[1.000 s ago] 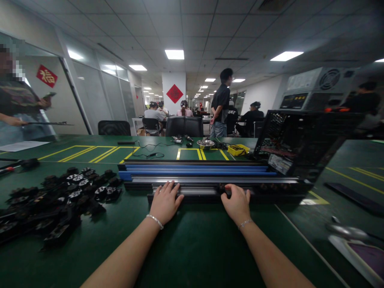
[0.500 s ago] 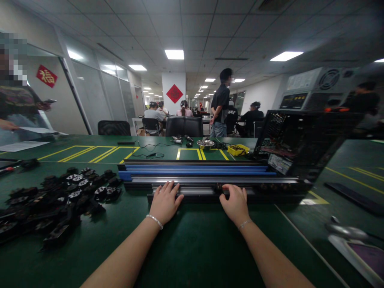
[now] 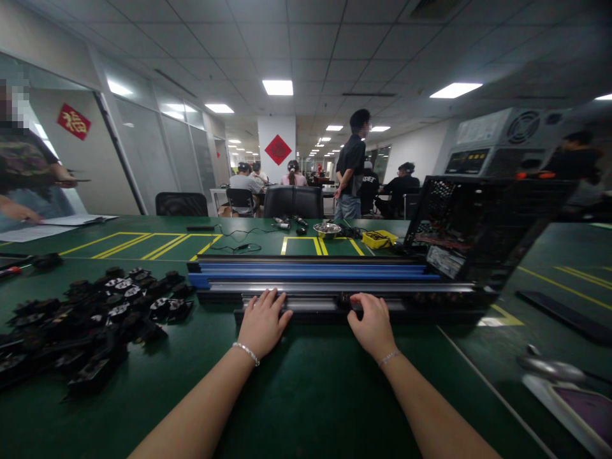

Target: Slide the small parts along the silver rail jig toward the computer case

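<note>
A long metal rail [image 3: 310, 305] with a black base lies crosswise in front of me. My left hand [image 3: 262, 322] rests on its left part, fingers apart and lying flat. A small black part [image 3: 343, 299] sits on the rail right of the middle. My right hand [image 3: 373, 322] is beside that part, thumb and forefinger curved towards it; whether the fingertips grip it is too dark to tell. Behind the rail lie further long profiles, one of them blue [image 3: 310, 273].
Many black parts [image 3: 109, 319] are heaped at the left. An open computer case [image 3: 497, 223] stands at the right. Farther back are a metal bowl [image 3: 327, 230] and a yellow basket [image 3: 379, 240]. A person [image 3: 29, 166] stands at the far left with papers [image 3: 48, 228].
My right hand and the small black part have shifted slightly left along the rail. My left hand has stayed put. The person at the left has moved a hand and the papers.
</note>
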A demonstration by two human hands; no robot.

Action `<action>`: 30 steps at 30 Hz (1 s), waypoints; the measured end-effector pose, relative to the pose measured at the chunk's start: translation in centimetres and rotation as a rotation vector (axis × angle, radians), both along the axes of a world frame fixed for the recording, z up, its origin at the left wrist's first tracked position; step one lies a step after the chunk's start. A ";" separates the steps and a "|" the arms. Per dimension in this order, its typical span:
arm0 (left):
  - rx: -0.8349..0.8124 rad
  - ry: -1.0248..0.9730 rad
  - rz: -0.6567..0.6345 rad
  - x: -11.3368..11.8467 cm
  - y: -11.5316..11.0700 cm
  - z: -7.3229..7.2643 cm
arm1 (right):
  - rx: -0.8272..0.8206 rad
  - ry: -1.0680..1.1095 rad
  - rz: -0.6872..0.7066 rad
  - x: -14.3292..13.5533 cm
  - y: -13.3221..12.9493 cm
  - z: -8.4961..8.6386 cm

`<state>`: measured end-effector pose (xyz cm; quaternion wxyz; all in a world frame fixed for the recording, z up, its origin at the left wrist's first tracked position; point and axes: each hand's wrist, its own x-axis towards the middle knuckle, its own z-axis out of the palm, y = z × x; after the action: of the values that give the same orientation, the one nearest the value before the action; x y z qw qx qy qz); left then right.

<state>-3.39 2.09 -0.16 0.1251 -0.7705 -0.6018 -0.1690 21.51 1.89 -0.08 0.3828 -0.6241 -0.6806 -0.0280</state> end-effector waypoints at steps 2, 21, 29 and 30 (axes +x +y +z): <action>-0.001 -0.002 0.004 0.0 0.0 0.0 | 0.007 -0.001 0.015 0.0 0.0 0.0; 0.001 0.010 0.007 0.0 -0.1 0.1 | -0.001 -0.045 0.099 -0.4 -0.1 0.0; -0.001 0.002 0.004 0.0 -0.1 0.1 | -0.029 -0.076 0.139 -0.5 -0.3 0.3; 0.001 0.003 0.004 0.0 -0.1 0.1 | -0.032 -0.079 0.144 -0.6 -0.3 0.3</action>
<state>-3.36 1.97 -0.02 0.1266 -0.7695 -0.6030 -0.1680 20.93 1.58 0.20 0.3467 -0.5778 -0.7387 -0.0141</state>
